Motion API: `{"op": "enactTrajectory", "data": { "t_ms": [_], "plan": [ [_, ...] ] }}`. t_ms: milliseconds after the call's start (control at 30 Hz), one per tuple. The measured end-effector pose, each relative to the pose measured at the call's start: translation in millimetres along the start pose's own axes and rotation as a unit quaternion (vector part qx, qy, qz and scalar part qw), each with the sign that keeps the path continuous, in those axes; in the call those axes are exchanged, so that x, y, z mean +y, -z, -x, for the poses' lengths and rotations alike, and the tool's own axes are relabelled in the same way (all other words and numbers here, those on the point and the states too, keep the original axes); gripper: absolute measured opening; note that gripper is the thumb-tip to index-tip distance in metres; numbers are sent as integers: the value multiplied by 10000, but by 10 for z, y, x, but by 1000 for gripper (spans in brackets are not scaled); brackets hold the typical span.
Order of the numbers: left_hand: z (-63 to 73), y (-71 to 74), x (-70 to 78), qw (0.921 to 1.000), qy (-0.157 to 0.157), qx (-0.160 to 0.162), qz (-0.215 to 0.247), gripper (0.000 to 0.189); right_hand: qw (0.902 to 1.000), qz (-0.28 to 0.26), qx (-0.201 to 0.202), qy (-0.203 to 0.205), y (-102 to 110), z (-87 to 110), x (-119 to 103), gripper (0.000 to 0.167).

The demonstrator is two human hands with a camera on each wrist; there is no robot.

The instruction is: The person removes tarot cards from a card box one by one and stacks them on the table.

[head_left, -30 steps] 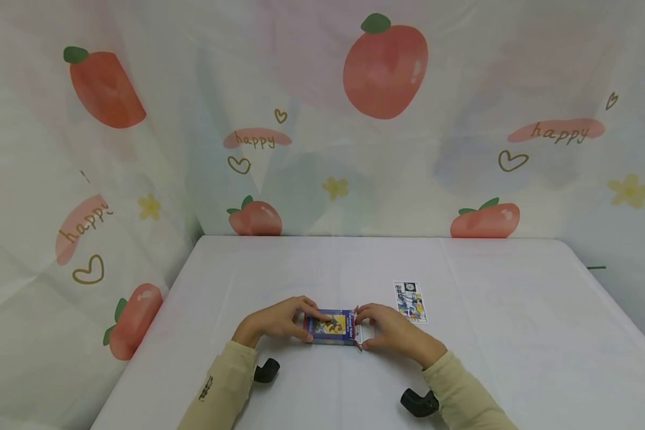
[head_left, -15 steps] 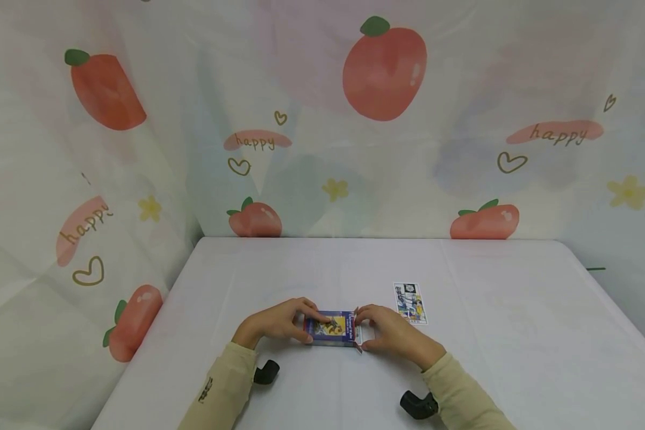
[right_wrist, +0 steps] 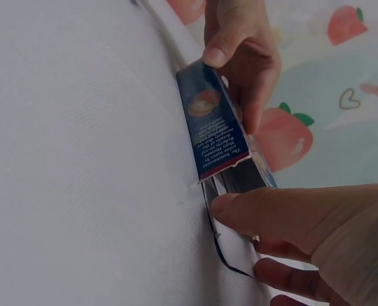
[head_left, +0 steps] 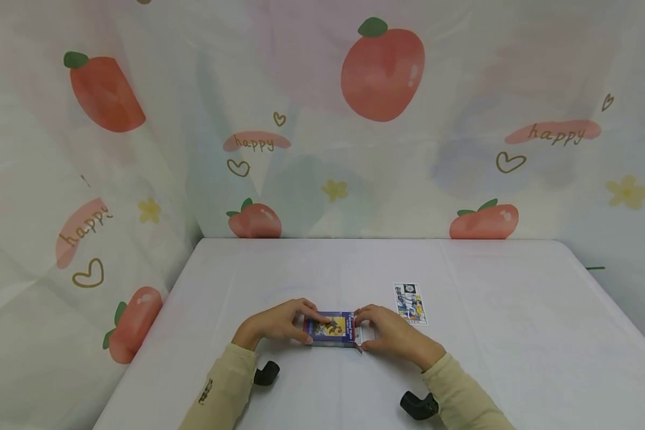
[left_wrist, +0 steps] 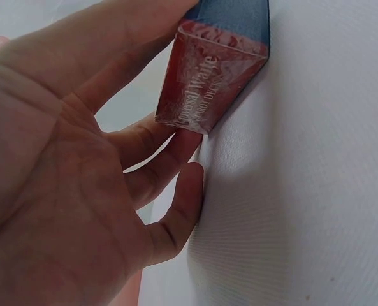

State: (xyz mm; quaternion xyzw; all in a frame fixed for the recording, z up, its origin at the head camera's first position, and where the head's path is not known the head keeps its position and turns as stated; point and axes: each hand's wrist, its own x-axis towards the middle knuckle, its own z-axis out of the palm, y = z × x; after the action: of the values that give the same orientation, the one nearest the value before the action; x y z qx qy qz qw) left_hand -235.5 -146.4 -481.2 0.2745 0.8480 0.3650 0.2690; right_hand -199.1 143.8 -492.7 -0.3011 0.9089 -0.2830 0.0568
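Observation:
A blue tarot deck box (head_left: 330, 328) with a yellow picture lies flat on the white table. My left hand (head_left: 279, 322) grips its left end, index finger on top and thumb on the near side. In the left wrist view, the red end of the box reads "Waite". The right end stands open, with small side flaps sticking out. There, my right hand (head_left: 395, 334) pinches a white flap (right_wrist: 233, 245) between thumb and fingers, the thumb close to the dark opening. A tarot card (head_left: 410, 303) lies face up behind the right hand.
Below the forearms are two black elbow-shaped pieces (head_left: 266, 373), one by each sleeve. A fruit-patterned cloth (head_left: 312, 89) hangs behind the table (head_left: 516, 298) and along its left side.
The view has shifted slightly. Both hands keep their places on the box, and the card lies where it was.

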Motion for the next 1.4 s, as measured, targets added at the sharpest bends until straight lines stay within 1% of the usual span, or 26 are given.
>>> {"op": "enactTrajectory", "data": {
  "t_ms": [100, 300, 533, 700, 867, 1000, 1100, 1267, 1400],
  "plan": [
    [4, 2, 11, 10000, -23, -8, -24, 47, 9999, -61, -85, -65, 23, 4, 4, 37],
    [-7, -8, -4, 9999, -67, 15, -112, 47, 9985, -321, -252, -367, 65, 29, 13, 44],
    [-11, -15, -23, 10000, -36, 37, -64, 46, 9963, -781, -282, -208, 115, 59, 45, 50],
    [-11, -15, -29, 10000, -20, 34, -19, 47, 9907, -1259, -434, -265, 129, 68, 103, 52],
    [-14, -14, -28, 10000, -14, 17, -7, 47, 9821, -1765, -606, -257, 138, 84, 175, 52],
    [-25, -13, -38, 10000, -48, 4, -14, 47, 9738, -2145, -725, -205, 156, 97, 217, 50],
    [-31, -17, -53, 10000, -73, -1, -14, 47, 9688, -2339, -810, -76, 173, 97, 247, 48],
    [-38, -26, -75, 10000, -56, 14, -17, 47, 9652, -2477, -838, 66, 206, 90, 282, 38],
    [-36, -23, -74, 10000, -46, 43, -60, 47, 9632, -2573, -769, 83, 228, 85, 294, 33]
  ]
}}
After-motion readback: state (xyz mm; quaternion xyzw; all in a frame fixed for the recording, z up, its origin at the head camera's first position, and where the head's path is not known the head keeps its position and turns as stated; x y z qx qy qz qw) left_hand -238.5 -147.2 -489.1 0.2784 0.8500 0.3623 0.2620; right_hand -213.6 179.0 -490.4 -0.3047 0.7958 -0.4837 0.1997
